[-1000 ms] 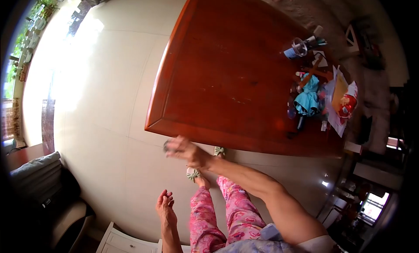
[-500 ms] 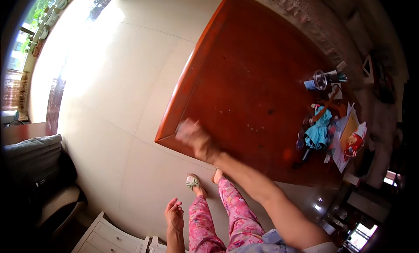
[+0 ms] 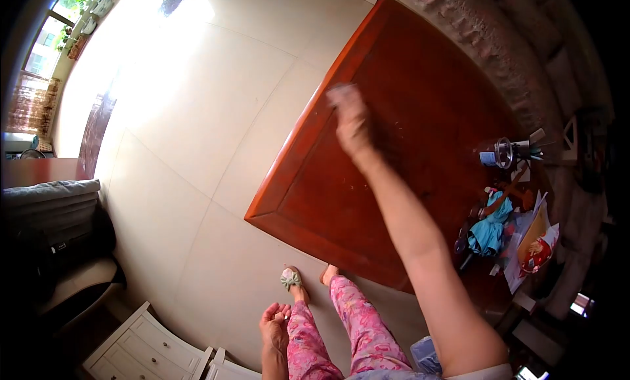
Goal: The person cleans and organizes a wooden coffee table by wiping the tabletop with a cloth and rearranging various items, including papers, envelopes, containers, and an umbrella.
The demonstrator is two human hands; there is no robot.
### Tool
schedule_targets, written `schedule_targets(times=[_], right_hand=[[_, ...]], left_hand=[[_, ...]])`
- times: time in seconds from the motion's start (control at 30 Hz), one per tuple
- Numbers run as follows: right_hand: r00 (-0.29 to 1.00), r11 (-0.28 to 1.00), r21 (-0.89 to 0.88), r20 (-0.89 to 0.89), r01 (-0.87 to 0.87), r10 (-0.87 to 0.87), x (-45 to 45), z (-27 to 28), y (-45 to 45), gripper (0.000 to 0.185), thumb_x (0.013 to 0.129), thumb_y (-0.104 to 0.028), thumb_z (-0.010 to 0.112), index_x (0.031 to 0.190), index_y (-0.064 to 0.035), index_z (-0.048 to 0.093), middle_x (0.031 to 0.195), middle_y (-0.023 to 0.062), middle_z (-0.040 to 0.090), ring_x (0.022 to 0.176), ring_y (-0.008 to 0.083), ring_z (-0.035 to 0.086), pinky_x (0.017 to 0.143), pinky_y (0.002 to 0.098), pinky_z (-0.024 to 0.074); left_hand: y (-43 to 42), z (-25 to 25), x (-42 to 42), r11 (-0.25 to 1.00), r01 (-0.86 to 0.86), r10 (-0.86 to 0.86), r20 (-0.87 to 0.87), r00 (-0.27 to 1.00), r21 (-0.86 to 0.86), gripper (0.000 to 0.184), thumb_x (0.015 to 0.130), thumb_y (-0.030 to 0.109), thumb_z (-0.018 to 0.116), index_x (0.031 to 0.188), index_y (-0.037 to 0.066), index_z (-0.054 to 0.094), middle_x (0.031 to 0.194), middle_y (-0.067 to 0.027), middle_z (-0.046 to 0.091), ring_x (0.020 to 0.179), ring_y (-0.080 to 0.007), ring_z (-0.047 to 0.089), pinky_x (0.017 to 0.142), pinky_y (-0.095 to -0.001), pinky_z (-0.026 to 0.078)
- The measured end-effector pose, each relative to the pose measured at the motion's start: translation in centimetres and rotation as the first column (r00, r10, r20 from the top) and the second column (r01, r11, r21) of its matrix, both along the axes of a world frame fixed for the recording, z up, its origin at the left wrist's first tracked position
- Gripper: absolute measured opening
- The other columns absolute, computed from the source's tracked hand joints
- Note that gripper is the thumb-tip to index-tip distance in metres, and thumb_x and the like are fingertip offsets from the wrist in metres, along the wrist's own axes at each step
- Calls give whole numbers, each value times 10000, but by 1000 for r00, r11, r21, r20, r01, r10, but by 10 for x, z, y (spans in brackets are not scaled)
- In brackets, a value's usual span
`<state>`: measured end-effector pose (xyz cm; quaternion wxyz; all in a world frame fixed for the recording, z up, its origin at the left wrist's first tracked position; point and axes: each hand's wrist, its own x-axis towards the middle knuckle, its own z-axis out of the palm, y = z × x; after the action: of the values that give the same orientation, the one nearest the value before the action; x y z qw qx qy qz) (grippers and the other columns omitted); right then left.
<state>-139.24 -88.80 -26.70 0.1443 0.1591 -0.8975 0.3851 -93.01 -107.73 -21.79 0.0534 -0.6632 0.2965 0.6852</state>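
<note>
My right hand (image 3: 352,121) is stretched over the reddish-brown wooden table (image 3: 328,209), low on its surface near the left edge. Motion blurs its fingers, which look bunched round something pale and greyish that I cannot make out. Down by my leg, above the floor, hangs my left hand (image 3: 273,322). Its fingers are curled in, with a small whitish spot at the fingertips too small to name. Pale specks lie on the tabletop beside my right forearm.
On the table's right side are a folded blue umbrella (image 3: 487,237), a clear plastic jar (image 3: 503,153), papers and a red-and-white packet (image 3: 542,249). A sofa (image 3: 485,45) lines the far side. A white drawer cabinet (image 3: 147,347) and a dark chair (image 3: 79,268) stand left.
My right hand has swept from the table's near left corner farther up along its left edge. My left hand's fingers have curled in more. The view has shifted slightly.
</note>
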Motion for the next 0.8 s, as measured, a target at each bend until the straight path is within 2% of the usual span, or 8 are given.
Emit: schedule_targets(times=[0.13,0.27,0.53,0.57,0.6,0.63,0.7,0.8], right_hand=[[847,792,-362,11,-492,531,144,-9,-76,649,950,-491,154,1096,-54,612,1222,155,520,1240,300,408,1080,457,242],[696,693,-259,96,-673,711,183,20,-57,323,821,13,426,1061,-55,631,1162,139,556,1210,304,450,1039,449,338],[860,862,-9,71,507,-505,28,-2,142,346,852,83,428,1135,-47,578,1148,152,531,1056,284,539,857,352,505],[897,904,-12,137,427,-421,34,0,122,306,887,8,421,1164,-38,544,1118,123,544,1047,243,542,888,336,479],[936,597,-745,350,297,-29,49,-16,87,295,916,-64,375,1174,-30,515,1076,90,554,1044,190,534,923,311,443],[911,504,-860,265,76,315,78,-12,53,325,942,-135,307,1185,-30,496,1080,65,556,1057,154,516,981,300,388],[889,890,-155,107,-428,446,157,-1,13,355,935,-163,303,1162,-52,553,1235,94,526,1220,245,438,1067,384,288],[655,678,-144,180,-721,734,263,10,-12,326,835,-51,471,1129,-88,609,1272,85,496,1253,292,400,1069,454,293]], left_hand=[[16,12,-15,1000,-28,27,60,998,13,299,867,-82,451,1163,-54,423,1024,-209,563,855,-286,602,733,-353,534],[17,13,-17,988,156,-156,-7,988,-16,276,912,30,456,1181,-32,436,940,-171,607,674,-167,537,588,-275,464],[34,3,-26,927,364,-368,-31,929,-95,375,938,159,411,1271,-12,432,994,-138,648,813,-138,555,755,-253,452],[36,1,-25,904,410,-420,-65,905,-120,381,931,136,412,1272,-33,425,1046,-150,633,959,-193,560,891,-301,422],[41,7,-35,902,411,-423,-75,903,-131,381,931,136,412,1272,-33,425,1046,-150,633,959,-193,560,891,-301,422],[47,18,-47,919,381,-387,-51,921,-101,384,929,128,410,1273,-42,419,1063,-157,625,990,-207,558,927,-312,404],[50,14,-46,917,380,-389,-58,919,-122,386,925,113,416,1271,-59,414,1100,-171,609,1062,-233,549,981,-326,379],[47,22,-51,906,401,-419,-149,896,-137,384,922,108,430,1269,-56,425,1112,-182,605,1082,-229,548,975,-319,382]])
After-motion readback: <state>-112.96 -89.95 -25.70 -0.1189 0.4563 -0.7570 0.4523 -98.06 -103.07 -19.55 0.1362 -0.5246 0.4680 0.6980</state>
